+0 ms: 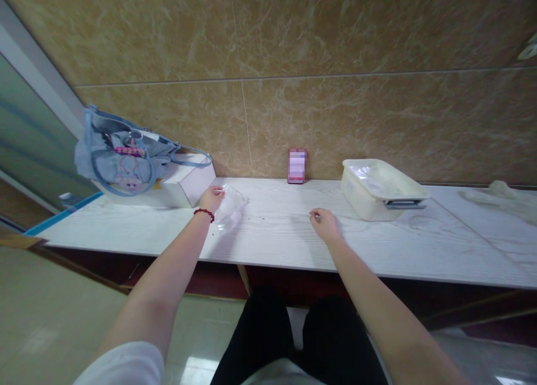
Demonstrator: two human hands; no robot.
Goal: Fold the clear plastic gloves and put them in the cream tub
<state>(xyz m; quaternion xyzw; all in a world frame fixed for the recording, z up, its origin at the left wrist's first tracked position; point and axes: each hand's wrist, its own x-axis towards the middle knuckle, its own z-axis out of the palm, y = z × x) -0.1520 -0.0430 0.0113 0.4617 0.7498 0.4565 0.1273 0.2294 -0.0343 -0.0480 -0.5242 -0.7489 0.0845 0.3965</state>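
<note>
My left hand point(211, 199), with a red bead bracelet at the wrist, pinches the edge of a clear plastic bag point(230, 209). The thin bag hangs down to the white tabletop point(277, 234), right of my fingers. Over the table's middle, my right hand point(325, 224) is closed, thumb and forefinger curled together. A small dark spot shows in its grip, too small to name. Tiny dark bits lie on the tabletop between my two hands.
A cream plastic tub point(369, 197) holding clear plastic bags stands at right, grey metal piece on its rim. A phone point(297, 167) leans on the wall. A blue denim bag point(121, 155) rests on a white box point(191, 182) at left. Crumpled plastic point(507, 197) lies far right.
</note>
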